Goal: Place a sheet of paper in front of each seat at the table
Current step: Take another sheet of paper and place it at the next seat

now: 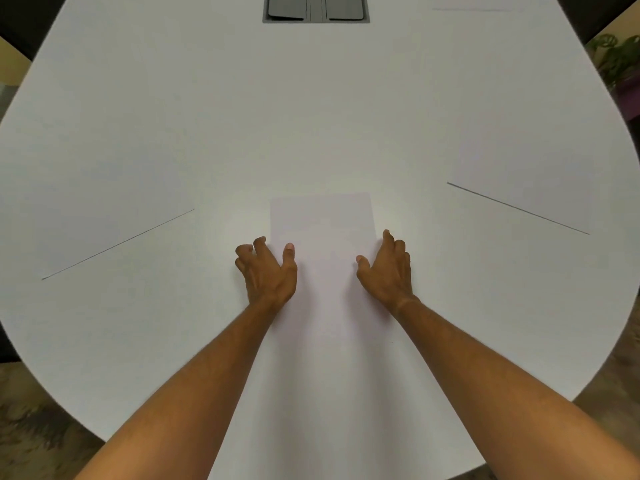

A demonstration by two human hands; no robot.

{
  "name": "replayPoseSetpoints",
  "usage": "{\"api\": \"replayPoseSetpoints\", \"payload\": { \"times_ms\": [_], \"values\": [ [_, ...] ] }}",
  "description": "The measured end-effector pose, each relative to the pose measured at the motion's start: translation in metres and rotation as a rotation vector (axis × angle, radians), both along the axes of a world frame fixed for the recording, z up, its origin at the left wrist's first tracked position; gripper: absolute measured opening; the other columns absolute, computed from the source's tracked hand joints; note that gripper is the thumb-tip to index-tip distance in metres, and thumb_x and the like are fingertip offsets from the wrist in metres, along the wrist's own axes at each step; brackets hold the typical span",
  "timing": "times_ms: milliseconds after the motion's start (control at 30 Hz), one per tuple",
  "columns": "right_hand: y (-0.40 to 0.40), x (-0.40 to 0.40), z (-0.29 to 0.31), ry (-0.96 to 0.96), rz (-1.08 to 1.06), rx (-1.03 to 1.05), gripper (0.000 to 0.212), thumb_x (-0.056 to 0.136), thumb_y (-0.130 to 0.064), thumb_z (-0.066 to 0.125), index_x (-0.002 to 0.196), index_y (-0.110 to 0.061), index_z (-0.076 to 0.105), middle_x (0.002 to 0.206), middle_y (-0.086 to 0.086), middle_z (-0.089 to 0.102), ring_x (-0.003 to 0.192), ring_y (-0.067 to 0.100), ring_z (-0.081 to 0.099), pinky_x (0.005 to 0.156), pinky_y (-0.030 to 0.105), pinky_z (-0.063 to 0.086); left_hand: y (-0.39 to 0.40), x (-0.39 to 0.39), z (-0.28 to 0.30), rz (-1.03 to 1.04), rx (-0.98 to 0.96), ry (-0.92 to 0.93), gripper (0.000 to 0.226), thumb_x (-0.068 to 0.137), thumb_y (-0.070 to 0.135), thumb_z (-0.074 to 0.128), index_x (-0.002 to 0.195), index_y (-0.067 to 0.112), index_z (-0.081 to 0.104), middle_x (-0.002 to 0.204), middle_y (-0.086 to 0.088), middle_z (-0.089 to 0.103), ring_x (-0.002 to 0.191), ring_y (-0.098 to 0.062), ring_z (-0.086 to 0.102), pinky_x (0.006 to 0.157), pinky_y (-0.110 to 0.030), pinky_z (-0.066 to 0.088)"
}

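Observation:
A white sheet of paper (323, 271) lies lengthwise on the white table (311, 116), straight ahead of me. My left hand (268, 271) rests at its left edge, fingers spread, thumb on the sheet. At the sheet's right edge, my right hand (388, 271) rests with spread fingers too. Neither hand grips the paper. A second sheet (104, 209) lies flat at the left. A third sheet (530, 174) lies flat at the right. Part of another sheet (485, 3) shows at the far right top.
A grey cable hatch (316, 8) is set into the table's middle at the far end. A potted plant (620, 60) stands beyond the right rim. Patterned carpet (31, 427) shows below the near rim.

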State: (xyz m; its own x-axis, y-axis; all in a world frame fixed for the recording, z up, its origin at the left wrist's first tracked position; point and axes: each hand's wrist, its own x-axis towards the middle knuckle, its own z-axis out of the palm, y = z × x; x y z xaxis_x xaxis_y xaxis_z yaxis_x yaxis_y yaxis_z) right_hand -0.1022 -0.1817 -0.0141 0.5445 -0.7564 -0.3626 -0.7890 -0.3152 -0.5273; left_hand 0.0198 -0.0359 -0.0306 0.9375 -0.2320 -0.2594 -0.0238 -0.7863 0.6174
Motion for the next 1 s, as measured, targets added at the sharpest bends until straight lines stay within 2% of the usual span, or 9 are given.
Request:
{"api": "replayPoseSetpoints", "payload": {
  "times_ms": [167,233,300,367,433,567,700,867,1000],
  "values": [
    [0.001,0.002,0.000,-0.010,-0.033,0.034,0.075,0.093,-0.030,0.058,0.152,-0.007,0.017,0.146,0.017,0.033,0.134,0.036,0.036,0.108,0.040,0.034,-0.001,0.004,0.002,0.069,-0.056,0.041,0.056,0.094,0.035,0.059,0.139,0.007,0.041,0.140,-0.017,0.037,0.129,-0.033,0.041,0.104,-0.040,0.038],
    [0.001,0.001,-0.001,-0.019,-0.038,0.035,0.075,0.093,-0.029,0.058,0.152,-0.008,0.018,0.145,0.017,0.034,0.133,0.036,0.036,0.107,0.040,0.034,-0.001,0.007,0.001,0.099,-0.082,0.078,0.052,0.093,0.026,0.061,0.138,0.007,0.043,0.137,-0.016,0.047,0.124,-0.031,0.050,0.101,-0.035,0.040],
    [0.001,0.000,-0.001,-0.029,-0.043,0.036,0.075,0.093,-0.028,0.059,0.152,-0.008,0.018,0.145,0.016,0.035,0.133,0.035,0.036,0.107,0.040,0.034,0.000,0.010,0.000,0.110,-0.091,0.086,0.041,0.093,0.017,0.061,0.132,0.005,0.051,0.124,-0.015,0.061,0.113,-0.030,0.060,0.092,-0.029,0.043],
    [0.001,-0.001,-0.002,-0.031,-0.044,0.036,0.074,0.093,-0.028,0.059,0.152,-0.007,0.019,0.145,0.016,0.035,0.133,0.035,0.036,0.107,0.039,0.034,0.002,0.011,-0.001,0.114,-0.093,0.077,0.026,0.094,0.011,0.059,0.118,0.003,0.062,0.107,-0.010,0.068,0.100,-0.026,0.064,0.083,-0.024,0.042],
    [0.001,-0.002,-0.002,-0.037,-0.045,0.039,0.074,0.093,-0.028,0.059,0.152,-0.007,0.019,0.145,0.016,0.035,0.134,0.034,0.036,0.107,0.039,0.034,0.004,0.012,-0.001,0.132,-0.111,0.087,0.017,0.093,0.008,0.060,0.108,0.003,0.067,0.098,-0.007,0.068,0.089,-0.020,0.062,0.080,-0.023,0.043],
    [-0.002,0.000,-0.003,-0.062,-0.108,0.067,0.073,0.092,-0.028,0.060,0.151,-0.008,0.022,0.147,0.015,0.035,0.135,0.033,0.037,0.107,0.038,0.035,0.010,0.013,-0.001,0.153,-0.168,0.116,0.012,0.092,0.011,0.063,0.100,0.006,0.069,0.092,-0.005,0.067,0.080,-0.016,0.059,0.077,-0.022,0.045],
    [-0.007,-0.001,-0.005,-0.078,-0.155,0.081,0.067,0.091,-0.031,0.061,0.147,-0.008,0.032,0.142,0.015,0.041,0.131,0.032,0.042,0.104,0.038,0.038,0.016,0.014,0.001,0.158,-0.258,0.129,0.004,0.092,0.011,0.063,0.093,0.013,0.067,0.081,0.003,0.063,0.072,-0.008,0.057,0.063,-0.010,0.040],
    [-0.008,0.001,-0.007,-0.152,-0.248,0.125,0.043,0.090,-0.032,0.062,0.124,-0.007,0.057,0.124,0.013,0.053,0.111,0.029,0.057,0.095,0.037,0.051,0.021,0.015,0.003,0.165,-0.306,0.141,0.007,0.093,0.013,0.063,0.097,0.011,0.068,0.085,0.001,0.064,0.072,-0.004,0.057,0.069,-0.013,0.045],
    [-0.006,-0.002,-0.006,-0.245,-0.298,0.159,0.014,0.091,-0.024,0.060,0.093,-0.010,0.062,0.092,0.002,0.064,0.084,0.021,0.063,0.073,0.028,0.052,0.023,0.015,0.004,0.193,-0.301,0.154,0.011,0.094,0.014,0.063,0.101,0.008,0.069,0.089,-0.002,0.065,0.076,-0.010,0.058,0.077,-0.023,0.048]
  ]
}}
